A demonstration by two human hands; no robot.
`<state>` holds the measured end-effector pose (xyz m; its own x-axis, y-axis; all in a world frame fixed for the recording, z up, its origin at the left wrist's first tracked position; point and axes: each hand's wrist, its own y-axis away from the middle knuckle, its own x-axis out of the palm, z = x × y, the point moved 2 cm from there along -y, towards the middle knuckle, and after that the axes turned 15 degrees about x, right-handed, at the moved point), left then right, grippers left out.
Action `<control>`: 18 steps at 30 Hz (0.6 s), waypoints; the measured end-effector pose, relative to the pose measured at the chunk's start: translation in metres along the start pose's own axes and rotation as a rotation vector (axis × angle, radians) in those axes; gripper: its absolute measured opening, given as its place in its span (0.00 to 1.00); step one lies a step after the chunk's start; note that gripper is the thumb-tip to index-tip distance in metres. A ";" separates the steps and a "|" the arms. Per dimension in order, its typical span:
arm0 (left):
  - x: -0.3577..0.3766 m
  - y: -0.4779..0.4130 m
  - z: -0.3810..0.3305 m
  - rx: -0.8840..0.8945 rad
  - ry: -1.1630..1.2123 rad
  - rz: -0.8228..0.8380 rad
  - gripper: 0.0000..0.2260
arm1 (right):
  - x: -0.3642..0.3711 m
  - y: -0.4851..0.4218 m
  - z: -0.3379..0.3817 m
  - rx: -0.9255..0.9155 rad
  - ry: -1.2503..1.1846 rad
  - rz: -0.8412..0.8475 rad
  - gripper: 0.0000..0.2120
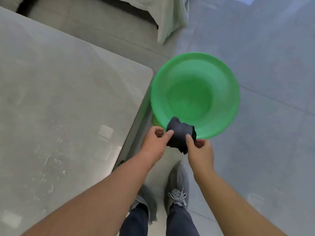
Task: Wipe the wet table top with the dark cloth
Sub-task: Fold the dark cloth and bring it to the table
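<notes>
The dark cloth (179, 134) is bunched into a small wad, held between both hands over the near rim of a green basin (196, 79). My left hand (153, 142) pinches its left side with thumb and fingers. My right hand (199, 149) grips its right side. The grey table top (59, 99) fills the left of the view, with scattered water drops and streaks near its front right part. Both hands are off the table, to the right of its rounded corner.
The green basin stands on a pale tiled floor (264, 65) just right of the table corner. My shoes (177, 195) and trouser legs are below the hands. A pale fabric-covered piece of furniture (163, 19) stands at the back.
</notes>
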<state>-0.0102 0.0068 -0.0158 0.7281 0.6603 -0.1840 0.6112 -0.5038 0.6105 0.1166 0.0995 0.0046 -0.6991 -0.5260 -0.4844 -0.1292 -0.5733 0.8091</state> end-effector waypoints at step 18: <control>0.001 0.033 -0.052 0.052 0.393 0.033 0.10 | -0.018 0.030 0.026 -0.194 -0.218 -0.006 0.11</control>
<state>-0.0052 0.0200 0.0438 0.5792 0.8013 0.1502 0.6116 -0.5489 0.5698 0.1069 0.1079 0.0457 -0.8361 -0.3868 -0.3889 -0.0117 -0.6963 0.7177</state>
